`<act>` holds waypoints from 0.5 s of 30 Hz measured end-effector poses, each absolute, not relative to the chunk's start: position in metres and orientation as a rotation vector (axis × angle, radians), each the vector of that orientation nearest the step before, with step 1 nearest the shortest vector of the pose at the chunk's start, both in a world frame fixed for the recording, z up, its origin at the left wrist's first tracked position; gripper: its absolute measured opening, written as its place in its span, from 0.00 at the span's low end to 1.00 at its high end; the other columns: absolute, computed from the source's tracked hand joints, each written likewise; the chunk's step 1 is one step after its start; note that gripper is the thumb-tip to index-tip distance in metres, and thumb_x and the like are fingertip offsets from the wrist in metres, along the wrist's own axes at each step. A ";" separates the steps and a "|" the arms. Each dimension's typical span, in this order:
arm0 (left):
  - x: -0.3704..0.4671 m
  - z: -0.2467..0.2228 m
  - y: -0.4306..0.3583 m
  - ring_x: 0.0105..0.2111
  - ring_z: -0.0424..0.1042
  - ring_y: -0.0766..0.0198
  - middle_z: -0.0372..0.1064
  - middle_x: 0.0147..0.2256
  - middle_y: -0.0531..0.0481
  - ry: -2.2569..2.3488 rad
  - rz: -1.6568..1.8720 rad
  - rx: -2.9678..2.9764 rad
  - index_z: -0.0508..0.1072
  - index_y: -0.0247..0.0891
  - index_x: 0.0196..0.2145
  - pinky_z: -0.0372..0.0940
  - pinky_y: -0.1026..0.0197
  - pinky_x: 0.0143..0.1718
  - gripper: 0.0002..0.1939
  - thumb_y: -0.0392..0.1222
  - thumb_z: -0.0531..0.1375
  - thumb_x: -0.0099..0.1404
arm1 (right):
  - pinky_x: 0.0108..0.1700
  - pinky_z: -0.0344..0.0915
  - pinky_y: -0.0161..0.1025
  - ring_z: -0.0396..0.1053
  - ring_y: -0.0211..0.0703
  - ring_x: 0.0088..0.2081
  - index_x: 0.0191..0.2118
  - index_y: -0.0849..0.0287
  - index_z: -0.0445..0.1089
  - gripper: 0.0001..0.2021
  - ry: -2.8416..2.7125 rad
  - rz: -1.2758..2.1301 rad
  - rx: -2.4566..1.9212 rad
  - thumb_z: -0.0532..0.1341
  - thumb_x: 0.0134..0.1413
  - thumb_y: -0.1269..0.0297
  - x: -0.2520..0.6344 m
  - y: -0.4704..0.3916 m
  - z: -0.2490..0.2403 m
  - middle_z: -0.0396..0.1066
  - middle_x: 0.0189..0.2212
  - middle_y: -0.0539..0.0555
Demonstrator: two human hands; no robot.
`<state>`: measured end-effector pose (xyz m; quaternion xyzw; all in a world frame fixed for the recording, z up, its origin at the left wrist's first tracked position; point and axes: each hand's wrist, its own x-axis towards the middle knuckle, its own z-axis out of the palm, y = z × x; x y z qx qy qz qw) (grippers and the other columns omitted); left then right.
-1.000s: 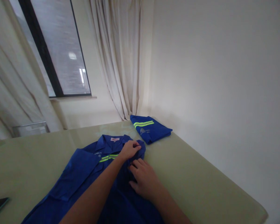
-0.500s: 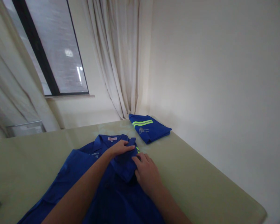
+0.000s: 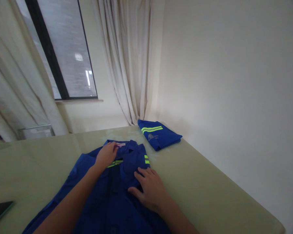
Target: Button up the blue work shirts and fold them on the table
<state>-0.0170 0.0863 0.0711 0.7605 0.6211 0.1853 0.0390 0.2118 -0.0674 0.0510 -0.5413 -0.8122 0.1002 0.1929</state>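
Note:
A blue work shirt [image 3: 117,208] with yellow-green reflective stripes lies front up on the table, its collar away from me and a white label inside the neck. My left hand [image 3: 106,155] is at the left side of the collar, fingers bent and closed on the cloth there; the exact grip is partly hidden. On the right front, below the shoulder stripes, my right hand [image 3: 150,188] rests with its fingers spread and thumb apart.
A folded blue garment [image 3: 169,135] with similar stripes sits at the table's far right corner, near the wall. A dark flat object [image 3: 0,209] lies at the left edge. Behind the pale green table [image 3: 205,188] hang curtains [image 3: 127,58] beside a window.
My left hand has moved from the right collar flap to the left side of the collar. The right flap now lies flatter, and my right hand's fingers have spread on the shirt front.

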 end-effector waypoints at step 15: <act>-0.118 0.013 -0.046 0.66 0.62 0.50 0.62 0.66 0.41 1.963 0.452 2.452 0.68 0.35 0.64 0.52 0.43 0.69 0.31 0.55 0.45 0.73 | 0.71 0.45 0.52 0.48 0.52 0.72 0.70 0.53 0.58 0.34 -2.416 0.325 -1.447 0.50 0.68 0.38 0.203 -0.027 0.032 0.52 0.71 0.58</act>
